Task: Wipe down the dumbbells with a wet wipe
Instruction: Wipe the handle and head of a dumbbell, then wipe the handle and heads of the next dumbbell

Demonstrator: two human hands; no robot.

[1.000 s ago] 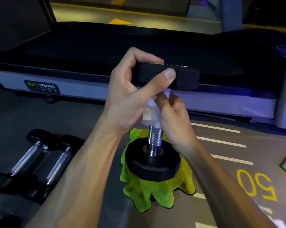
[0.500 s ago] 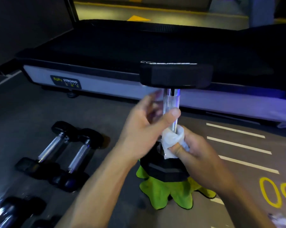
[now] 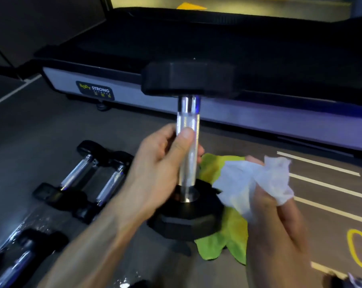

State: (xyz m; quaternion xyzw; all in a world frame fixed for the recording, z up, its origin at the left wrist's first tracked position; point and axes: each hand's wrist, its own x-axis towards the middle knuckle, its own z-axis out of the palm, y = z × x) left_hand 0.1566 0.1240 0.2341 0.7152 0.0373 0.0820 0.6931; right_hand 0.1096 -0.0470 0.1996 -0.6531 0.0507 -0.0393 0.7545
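The dark floor point(image 3: 134, 125) carries a green cloth point(image 3: 232, 235), two small dumbbells point(image 3: 88, 175) and a treadmill point(image 3: 196, 48).

Four dumbbells point(image 3: 187, 146), one wipe point(image 3: 253, 183), one green cloth point(image 3: 228, 231), one treadmill point(image 3: 196, 48), two hands point(image 3: 159, 169).

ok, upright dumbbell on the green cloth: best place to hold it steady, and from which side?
Probably the chrome handle, mid-shaft, from the left, as the left hand holds it. The upright dumbbell stands on one black head on the green cloth; the heads are wide and blocky, the bar slim enough to wrap. That leaves the right side free for the right hand holding the wet wipe.
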